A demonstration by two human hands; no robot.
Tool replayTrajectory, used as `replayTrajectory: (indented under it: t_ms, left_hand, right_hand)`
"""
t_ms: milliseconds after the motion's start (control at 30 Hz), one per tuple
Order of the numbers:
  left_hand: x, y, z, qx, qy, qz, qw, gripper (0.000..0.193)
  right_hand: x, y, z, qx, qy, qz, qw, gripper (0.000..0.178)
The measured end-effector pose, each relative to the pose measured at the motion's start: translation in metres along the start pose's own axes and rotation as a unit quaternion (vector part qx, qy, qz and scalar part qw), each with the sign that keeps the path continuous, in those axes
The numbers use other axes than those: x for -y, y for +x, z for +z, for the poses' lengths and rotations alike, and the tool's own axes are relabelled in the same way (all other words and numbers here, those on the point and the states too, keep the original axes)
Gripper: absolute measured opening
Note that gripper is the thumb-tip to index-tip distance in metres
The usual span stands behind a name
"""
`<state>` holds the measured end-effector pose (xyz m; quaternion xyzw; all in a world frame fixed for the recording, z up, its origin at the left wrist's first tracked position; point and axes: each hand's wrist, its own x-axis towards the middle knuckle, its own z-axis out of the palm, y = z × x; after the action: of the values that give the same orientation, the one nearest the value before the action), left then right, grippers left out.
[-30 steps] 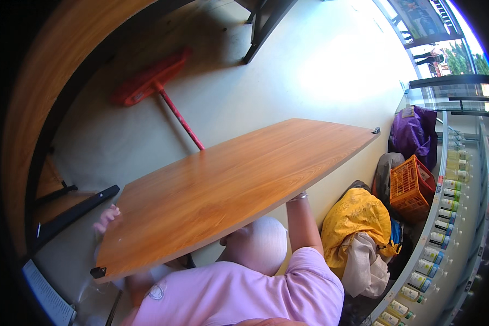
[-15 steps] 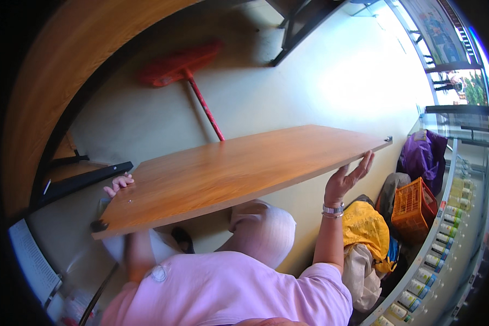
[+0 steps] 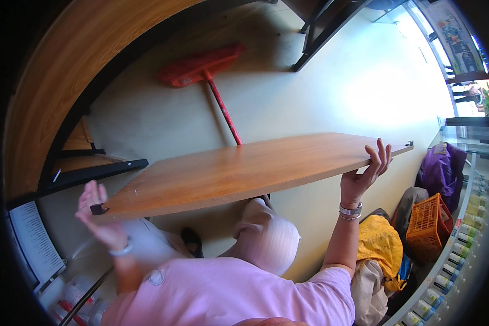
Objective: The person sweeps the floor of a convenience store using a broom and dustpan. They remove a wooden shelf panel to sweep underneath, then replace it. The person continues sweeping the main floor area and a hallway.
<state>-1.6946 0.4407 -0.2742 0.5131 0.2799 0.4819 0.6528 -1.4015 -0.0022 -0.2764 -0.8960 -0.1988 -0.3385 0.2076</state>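
Observation:
A flat wood-grain board (image 3: pixel 244 171) lies across in front of my body, held above the floor. Small dark brackets sit on it, one at the left corner (image 3: pixel 99 209) and another at the far right corner. My right hand (image 3: pixel 364 173) holds the board at its near right edge, palm against the edge and fingers raised past it. My left hand (image 3: pixel 100 217), blurred by motion, is beside the left corner with its fingers stretched upward and apart, off the board's top. Whether its palm touches the corner, I cannot tell.
A red broom (image 3: pixel 206 65) lies on the floor beyond the board. Black-framed wooden furniture (image 3: pixel 43 103) curves along the left. At right are a yellow bag (image 3: pixel 377 244), an orange crate (image 3: pixel 426 223), a purple bag (image 3: pixel 443 168) and a glass case with several small bottles (image 3: pixel 443 282).
My left hand has come off the board's left end and moved outward and nearer to me, fingers now up. My right hand stays at the right edge. The whole view has shifted slightly.

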Motion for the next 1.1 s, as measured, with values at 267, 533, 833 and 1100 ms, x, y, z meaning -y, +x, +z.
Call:
replayTrajectory:
  t_ms: [267,533,833,1100]
  left_hand:
    - [-0.111,0.008,0.135,0.465,0.465,0.233,0.717,0.042]
    - [-0.073,-0.005,0.245,0.705,0.533,0.175,0.434,0.037]
    - [-0.037,-0.023,0.244,0.701,0.461,0.13,0.529,0.027]
    - [-0.098,-0.002,0.171,0.629,0.49,0.053,0.602,0.033]
  right_hand:
    - [-0.002,0.009,0.019,-0.044,0.055,0.019,0.997,0.046]
    - [-0.007,0.024,-0.007,0.055,0.082,-0.029,0.995,0.039]
    - [-0.001,0.039,-0.01,0.078,0.086,-0.1,0.988,0.049]
    - [0.077,0.055,-0.021,0.06,0.133,-0.17,0.975,0.058]
